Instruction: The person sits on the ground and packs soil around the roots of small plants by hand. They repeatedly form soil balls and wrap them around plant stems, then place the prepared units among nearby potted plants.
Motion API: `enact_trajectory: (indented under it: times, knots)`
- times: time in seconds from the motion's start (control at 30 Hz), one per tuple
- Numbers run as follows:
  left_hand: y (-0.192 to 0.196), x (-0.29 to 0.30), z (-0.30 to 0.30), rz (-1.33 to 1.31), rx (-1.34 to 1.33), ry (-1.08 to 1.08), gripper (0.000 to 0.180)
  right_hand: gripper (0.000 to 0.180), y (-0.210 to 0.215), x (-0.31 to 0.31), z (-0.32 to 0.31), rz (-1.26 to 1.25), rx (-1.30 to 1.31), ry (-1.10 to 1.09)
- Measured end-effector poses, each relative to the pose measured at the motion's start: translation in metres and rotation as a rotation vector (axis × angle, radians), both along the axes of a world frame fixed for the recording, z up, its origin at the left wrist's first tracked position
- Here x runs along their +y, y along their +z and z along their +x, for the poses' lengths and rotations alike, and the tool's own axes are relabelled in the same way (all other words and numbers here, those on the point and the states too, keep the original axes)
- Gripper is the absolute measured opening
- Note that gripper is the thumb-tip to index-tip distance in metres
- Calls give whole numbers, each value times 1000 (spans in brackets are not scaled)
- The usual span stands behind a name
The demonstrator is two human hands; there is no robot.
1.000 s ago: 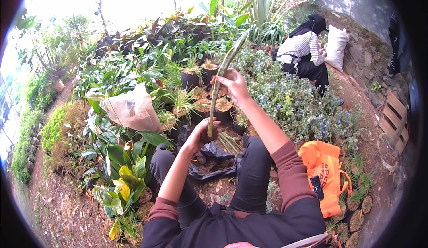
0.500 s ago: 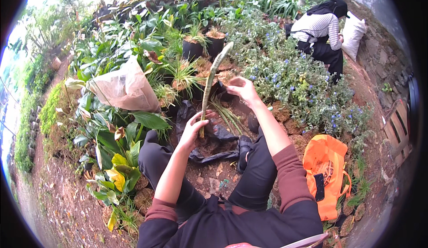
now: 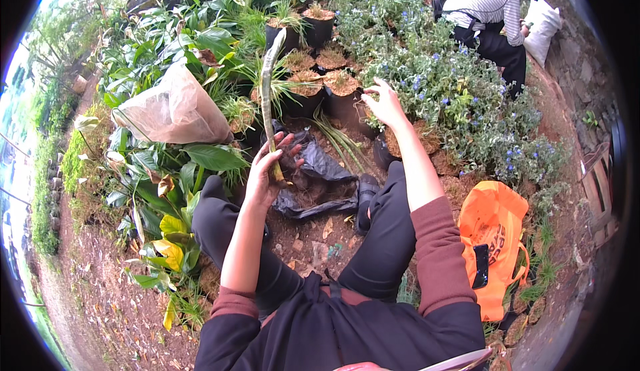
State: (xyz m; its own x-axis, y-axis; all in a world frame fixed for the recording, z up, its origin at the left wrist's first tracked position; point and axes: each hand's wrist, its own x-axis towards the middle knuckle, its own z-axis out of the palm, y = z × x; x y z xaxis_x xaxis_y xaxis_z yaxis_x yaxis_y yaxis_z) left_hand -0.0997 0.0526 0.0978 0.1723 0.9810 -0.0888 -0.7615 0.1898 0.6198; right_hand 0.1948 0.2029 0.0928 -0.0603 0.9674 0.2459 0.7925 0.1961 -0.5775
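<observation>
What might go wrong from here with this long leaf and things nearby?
The long leaf, held only near its lower end by your left hand, might tip or slip. The phone lies near the edge of the orange bag and could slide off. A shoe close beside the black plastic might snag it.

The soil bag [image 3: 300,208] lies on the ground [image 3: 317,248] before the person [image 3: 333,328], with the leaf [image 3: 267,88] upright in the left grip [image 3: 265,171] at its left. Stalks [image 3: 342,139] lie along its far right edge. Pots [image 3: 341,91] stand behind the stalks; the right grip [image 3: 385,106] is just right of them, near the bush [image 3: 427,58]. Left of the pots are plants [image 3: 217,158], a net bag [image 3: 177,109] among them. Right of the person lies the tote [image 3: 492,211], a phone [image 3: 481,266] on it. Beyond the bush is a co-worker [image 3: 481,10], a sack [image 3: 545,28] to the right.
</observation>
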Motion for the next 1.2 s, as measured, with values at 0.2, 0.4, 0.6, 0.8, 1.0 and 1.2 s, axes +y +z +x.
enact_trajectory:
  times: [0.2, 0.4, 0.6, 0.8, 1.0, 1.2]
  knots:
    - [-2, 3, 2, 65, -30, -45, 52, 39, 12, -16, -20, 87, 133, 36]
    - [3, 9, 5, 139, -14, -18, 56, 29, 50, -86, -90, 57, 394, 362]
    - [7, 8, 8, 139, -59, -26, 55, 39, 56, -120, -118, 86, 521, 565]
    - [3, 9, 7, 157, -23, -26, 53, 14, 51, -118, -114, -203, 665, 557]
    - [5, 9, -1, 154, -9, 118, 52, 14, 33, -93, -86, 159, 223, 226]
    - [5, 9, -6, 219, 5, 227, 51, 67, 38, -82, -65, 231, -227, -245]
